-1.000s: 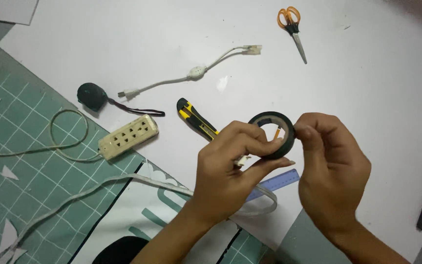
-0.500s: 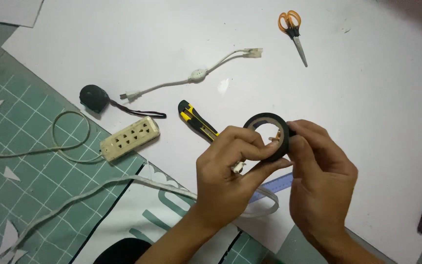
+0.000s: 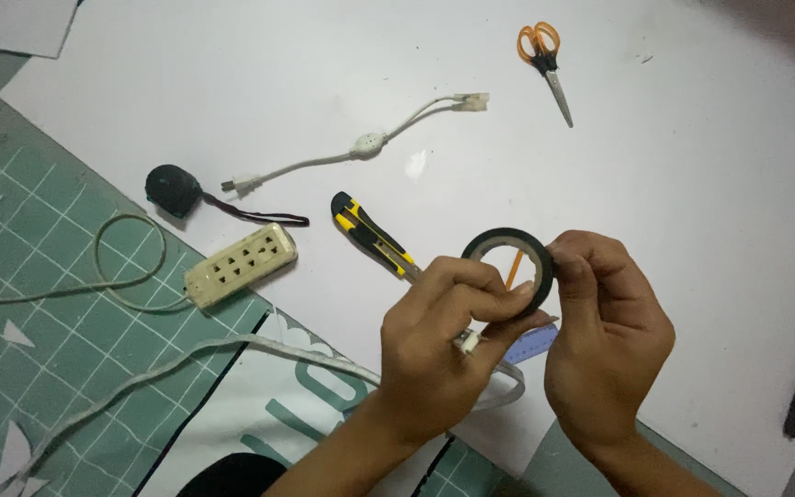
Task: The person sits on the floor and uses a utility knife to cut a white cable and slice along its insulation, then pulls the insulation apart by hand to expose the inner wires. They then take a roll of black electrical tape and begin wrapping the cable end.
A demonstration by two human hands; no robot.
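My left hand [image 3: 448, 336] and my right hand [image 3: 604, 336] both grip a black roll of tape [image 3: 508, 247], held upright above the white sheet [image 3: 692, 184]. The left thumb lies along the roll's lower edge; the right fingers pinch its right rim. A thin orange stick [image 3: 513, 269] shows through the roll's hole. Under my left hand runs a white flat cable [image 3: 232, 348], whose end near my fingers is partly hidden. A blue ruler [image 3: 534, 345] peeks out between my hands.
A yellow-and-black utility knife [image 3: 372, 234] lies just left of the roll. A cream power strip [image 3: 241, 265], a black round object [image 3: 173, 188], a white plug lead [image 3: 361, 145] and orange scissors [image 3: 545, 57] lie on the sheet. A green cutting mat [image 3: 48, 313] is at the left.
The roll and both hands have shifted slightly left and down in view. My right fingers have closed in around the roll's right rim.
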